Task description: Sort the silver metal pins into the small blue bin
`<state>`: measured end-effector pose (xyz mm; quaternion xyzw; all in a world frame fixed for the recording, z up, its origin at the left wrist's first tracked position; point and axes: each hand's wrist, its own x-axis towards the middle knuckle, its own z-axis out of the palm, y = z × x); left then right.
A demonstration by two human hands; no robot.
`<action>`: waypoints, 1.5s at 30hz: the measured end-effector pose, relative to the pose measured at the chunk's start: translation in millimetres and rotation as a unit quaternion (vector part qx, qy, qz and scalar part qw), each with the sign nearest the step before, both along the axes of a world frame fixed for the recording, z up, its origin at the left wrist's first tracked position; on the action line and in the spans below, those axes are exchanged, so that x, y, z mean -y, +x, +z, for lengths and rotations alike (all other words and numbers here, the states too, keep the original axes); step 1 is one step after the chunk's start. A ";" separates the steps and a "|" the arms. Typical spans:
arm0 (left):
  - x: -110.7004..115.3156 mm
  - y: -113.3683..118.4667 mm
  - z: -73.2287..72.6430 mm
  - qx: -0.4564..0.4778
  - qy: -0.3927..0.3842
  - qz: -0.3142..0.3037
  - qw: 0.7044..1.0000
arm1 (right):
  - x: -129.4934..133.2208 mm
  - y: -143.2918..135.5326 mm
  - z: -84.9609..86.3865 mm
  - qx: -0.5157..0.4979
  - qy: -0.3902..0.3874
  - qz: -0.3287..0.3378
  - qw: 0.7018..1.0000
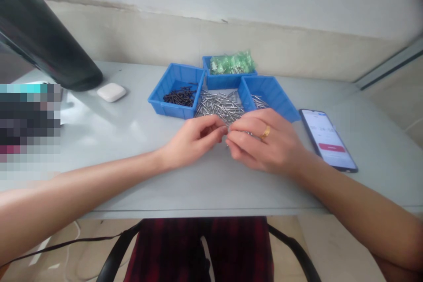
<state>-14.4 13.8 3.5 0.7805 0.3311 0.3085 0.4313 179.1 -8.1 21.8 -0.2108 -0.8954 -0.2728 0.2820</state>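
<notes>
My left hand [200,139] is closed in a pinch, its fingertips meeting those of my right hand just in front of a pile of thin silver metal pins [220,103]. Whatever sits between the left fingertips is too small to make out. My right hand [269,141], with a gold ring on one finger, is curled closed. Bits of silver metal show between its fingers, looking like the pins in the pile. Behind the hands, a blue bin [175,110] at the left has dark screws [181,96] in it. The right blue bin [277,92] contains some silver pins [259,102].
A third blue bin [228,81] at the back holds green plastic packets [233,62]. A phone [328,141] lies at the right, its screen lit. On the left are a white case [111,92] and a large dark cylinder [49,31]. The table's front edge [211,213] runs below my forearms.
</notes>
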 end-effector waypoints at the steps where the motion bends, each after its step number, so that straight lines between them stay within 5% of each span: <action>1: -0.3 0.0 -0.7 -0.001 0.002 -0.004 1.000 | 0.3 -0.4 0.0 0.004 -0.003 -0.003 1.000; 8: 3.3 -2.1 -11.2 -0.111 0.148 -0.066 0.980 | -2.3 -1.2 -5.3 -0.020 -0.060 -0.019 0.998; 14: 9.9 0.6 -21.2 -0.228 0.373 -0.134 0.889 | -2.7 -0.6 -5.0 -0.105 -0.066 -0.022 0.992; 20: 8.7 3.6 -24.3 -0.238 0.411 -0.086 0.876 | -6.9 -1.7 -11.2 -0.112 -0.094 -0.019 0.989; 29: 6.4 -4.3 -22.1 -0.301 0.488 -0.095 0.813 | -7.4 -1.3 -11.9 -0.106 -0.098 -0.001 0.989; 35: 3.4 -7.3 -20.6 -0.312 0.502 -0.113 0.799 | -2.4 -2.4 -7.3 -0.043 -0.102 0.093 0.989; 39: 4.8 -5.7 -17.3 -0.325 0.448 -0.086 0.828 | -0.6 -2.9 -5.5 -0.014 -0.103 0.125 0.987; 45: 5.4 -3.1 -8.5 -0.183 0.199 0.018 0.963 | 0.0 -1.0 -4.9 0.025 -0.105 0.091 0.990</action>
